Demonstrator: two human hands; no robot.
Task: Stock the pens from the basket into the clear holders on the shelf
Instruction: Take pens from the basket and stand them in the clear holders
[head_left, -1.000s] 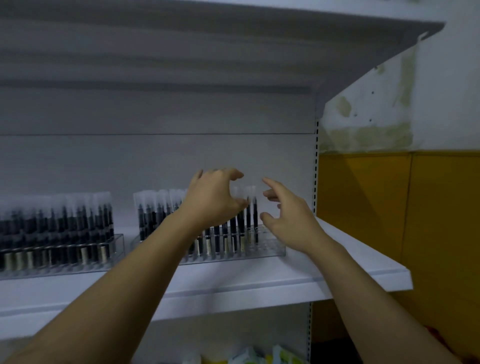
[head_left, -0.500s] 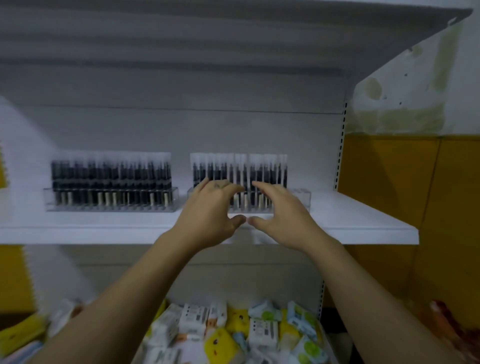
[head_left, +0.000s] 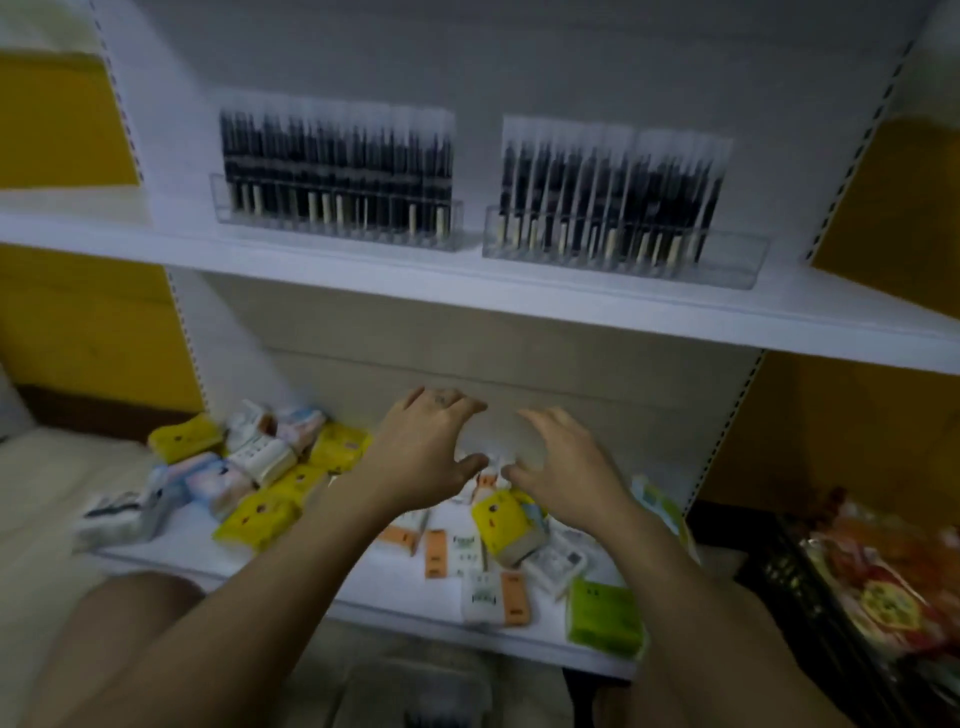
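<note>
Farthest left on the upper shelf (head_left: 363, 270) stands the left holder (head_left: 337, 221), one of two clear ones, packed end to end with dark pens (head_left: 337, 156) standing upright under pale caps. The picture is smeared, so I cannot count them one by one.

Below it, on the lower shelf (head_left: 291, 566), lies a loose heap of small packets. I make out five yellow packets (head_left: 257, 519), though the blur may be hiding another, mixed with white and pale blue ones.

My left hand (head_left: 426, 452) hovers above that heap, palm down, fingers spread and lightly bent, with nothing in its grasp. Just beside it, thumb tips near but apart, my right hand (head_left: 563, 465) hangs the same way: spread, slack, carrying nothing. So I have two hands and no pen in either. Under them lie orange-and-white packets (head_left: 436, 553), with one more of the yellow ones beneath my right wrist.

Up on the shelf again, the right holder (head_left: 623, 254) sits a little apart from the first and slightly nearer the front edge. Its pens stand in the same upright rows and stop short of its right end.

Lower right, one green packet (head_left: 605, 618) rests at the front edge of the lower shelf. Beyond the shelf upright is a dark crate (head_left: 779, 571) (on the floor, as far as I can see) holding red and orange wrappers (head_left: 883, 571).
</note>
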